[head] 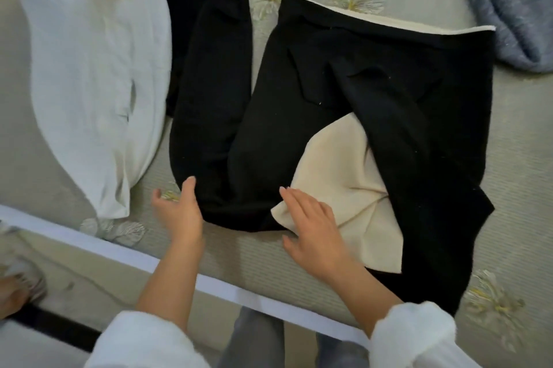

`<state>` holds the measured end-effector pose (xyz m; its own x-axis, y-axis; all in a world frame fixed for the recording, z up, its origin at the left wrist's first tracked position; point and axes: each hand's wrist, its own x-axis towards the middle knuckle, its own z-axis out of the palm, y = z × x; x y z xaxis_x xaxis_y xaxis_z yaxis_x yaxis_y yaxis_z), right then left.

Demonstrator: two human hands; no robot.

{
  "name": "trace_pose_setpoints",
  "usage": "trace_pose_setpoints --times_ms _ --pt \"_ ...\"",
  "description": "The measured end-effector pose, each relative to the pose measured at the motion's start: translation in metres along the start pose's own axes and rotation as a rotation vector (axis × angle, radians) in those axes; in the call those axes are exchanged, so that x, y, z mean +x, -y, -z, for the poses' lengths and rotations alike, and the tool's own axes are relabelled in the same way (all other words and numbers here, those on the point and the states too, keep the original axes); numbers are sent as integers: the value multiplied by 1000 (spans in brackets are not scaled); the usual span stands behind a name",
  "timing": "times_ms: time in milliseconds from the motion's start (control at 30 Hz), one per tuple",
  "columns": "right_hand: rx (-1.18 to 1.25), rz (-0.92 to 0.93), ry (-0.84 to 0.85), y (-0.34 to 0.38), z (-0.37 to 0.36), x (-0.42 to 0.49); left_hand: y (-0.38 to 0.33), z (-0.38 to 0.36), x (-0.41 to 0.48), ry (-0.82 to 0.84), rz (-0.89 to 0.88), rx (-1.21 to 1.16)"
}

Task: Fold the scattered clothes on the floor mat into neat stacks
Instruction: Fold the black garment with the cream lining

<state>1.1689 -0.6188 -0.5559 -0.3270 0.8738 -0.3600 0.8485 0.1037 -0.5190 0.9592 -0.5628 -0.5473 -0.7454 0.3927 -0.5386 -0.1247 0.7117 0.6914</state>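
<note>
Black cloth garment with cream lining [374, 83] spread at centre of pale grey flower-print floor mat [508, 158]. Left hand [179, 212], 7 o'clock: fingers loosely straight, cupped against garment's folded edge, gripping nothing. Right hand [314, 233], 6 o'clock: fingers flat, spread, pressing cream lining. White garment [89, 68] 10 o'clock; fuzzy grey-blue garment [508, 2] 2 o'clock

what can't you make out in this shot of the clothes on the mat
Head view only:
- White garment: top cut off by the frame edge and blurred, type unclear.
- Grey-blue fuzzy garment: mostly outside the top right corner.
- Black garment with cream lining: folded on itself, so its type is hidden.
- Black piece beside it: black on black hides whether it is joined or separate.
</note>
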Motion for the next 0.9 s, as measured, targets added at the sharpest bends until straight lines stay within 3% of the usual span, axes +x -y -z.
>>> trace_pose_setpoints --times_ms 33,100,167,233,300,367,467,533,600,733,900 --pt "-41 -26 -15 4 -2 4 -5 2 10 140 135 -65" --pt "-160 -21 -96 7 -2 10 -17 4 21 339 160 -62" --pt "-231 59 -193 5 0 10 -34 12 23 364 15 -115" --pt "-262 167 -255 0 3 4 -47 26 18 443 -149 -321" --pt "-280 226 -243 -6 8 -2 -45 43 11 573 -256 -431" --pt "-324 239 -157 -11 10 -8 -24 57 7 553 -192 -363" --pt "-416 182 159 -7 9 -4 21 64 19 369 166 -132" --pt "-378 117 337 1 4 7 38 63 30 359 316 7" --pt "-214 24 317 13 2 20 35 58 44 368 236 77" --pt "-13 -52 54 26 -2 39 -18 28 73 403 101 9" --pt "190 -282 116 22 -8 50 -73 -20 104 625 181 29"
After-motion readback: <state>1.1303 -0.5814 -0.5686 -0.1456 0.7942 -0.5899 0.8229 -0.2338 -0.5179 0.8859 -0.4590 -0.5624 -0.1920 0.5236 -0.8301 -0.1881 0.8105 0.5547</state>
